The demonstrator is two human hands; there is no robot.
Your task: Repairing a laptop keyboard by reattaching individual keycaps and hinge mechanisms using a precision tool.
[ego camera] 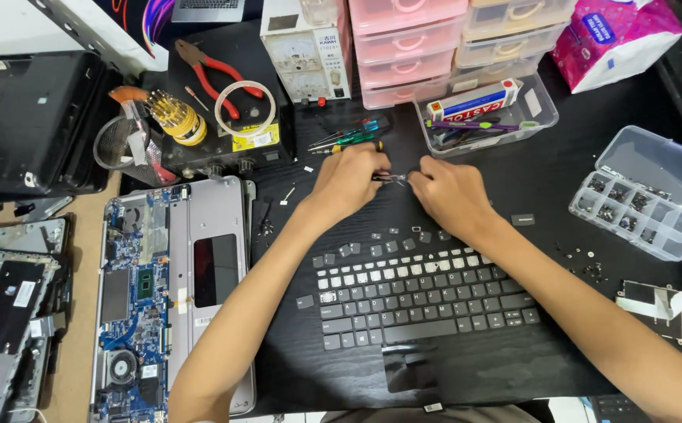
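left hand (346, 178), right hand (449, 192), both pinched on tweezers (392, 179)

Red pliers (217, 72) (beside tape roll (245, 108))

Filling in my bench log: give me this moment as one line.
left hand: pinching small metal tool | right hand: at tool tip | keyboard: below hands, loose keys above it

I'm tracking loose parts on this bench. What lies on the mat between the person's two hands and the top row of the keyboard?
Loose dark keycaps lie scattered there, between the left hand, the right hand and the keyboard, as the head view shows.
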